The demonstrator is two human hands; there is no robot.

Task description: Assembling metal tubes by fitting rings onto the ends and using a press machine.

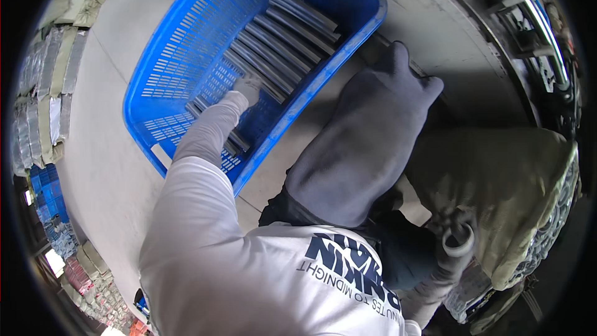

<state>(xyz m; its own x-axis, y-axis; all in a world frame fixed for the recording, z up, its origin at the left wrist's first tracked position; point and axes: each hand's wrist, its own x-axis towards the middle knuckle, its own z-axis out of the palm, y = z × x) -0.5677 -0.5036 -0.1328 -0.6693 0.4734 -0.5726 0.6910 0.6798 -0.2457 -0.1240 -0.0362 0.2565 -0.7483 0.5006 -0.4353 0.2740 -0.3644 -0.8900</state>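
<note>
My left hand [249, 89], in a pale glove, reaches down into a blue plastic basket [138, 96]. It is at the near edge of a row of grey metal tubes [270, 53]; its fingers blur against them, and whether they grip one does not show. A few more tubes [233, 140] lie beneath my left forearm. Over at the lower right, my right hand [457, 221], in a dark grey glove, is closed around a pale hollow round piece [459, 250]. Only its ring-shaped end shows, so its length is hidden.
A smooth grey form [367, 130] with two rounded knobs lies between basket and right hand. Beyond my right hand, an olive cloth [491, 180] drapes over stacked round-ended pieces [550, 233]. Wrapped bundles [53, 87] are piled at left. A metal rail [538, 15] runs along the upper right.
</note>
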